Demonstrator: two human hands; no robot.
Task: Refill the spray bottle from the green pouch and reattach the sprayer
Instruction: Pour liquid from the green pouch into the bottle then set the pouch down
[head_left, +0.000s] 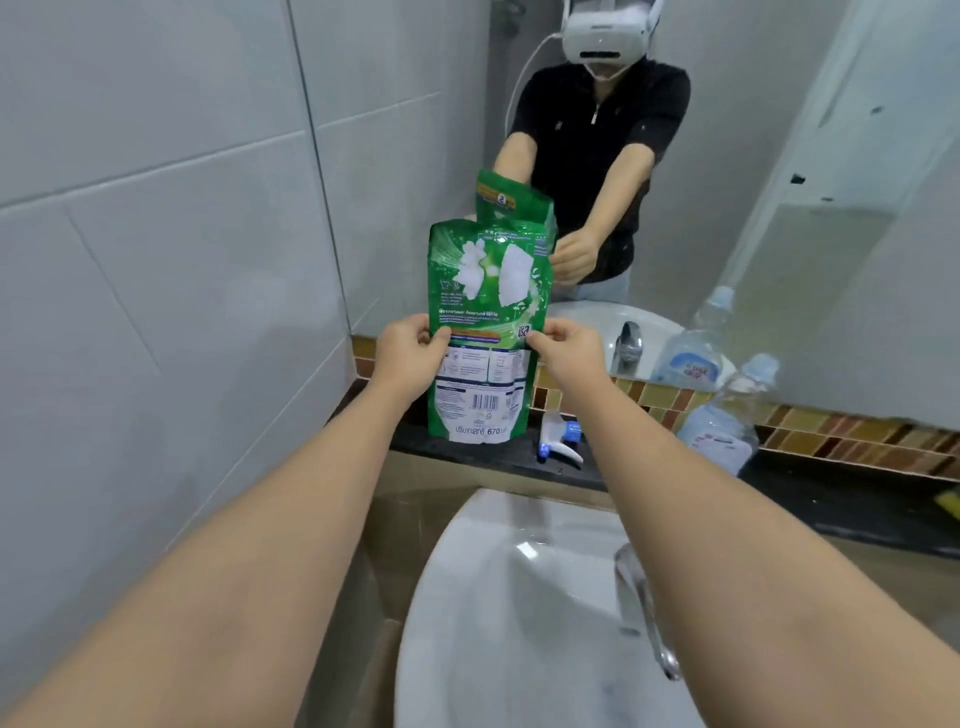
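I hold the green pouch upright over the black ledge, its printed back towards me. My left hand pinches its left edge and my right hand pinches its right edge, both at mid height. The white and blue sprayer head lies on the ledge just right of the pouch's bottom. A clear plastic bottle stands without a sprayer further right on the ledge.
A white basin with a chrome tap sits below my arms. A mirror above the mosaic tile strip reflects the person, pouch and bottle. A tiled wall closes the left side.
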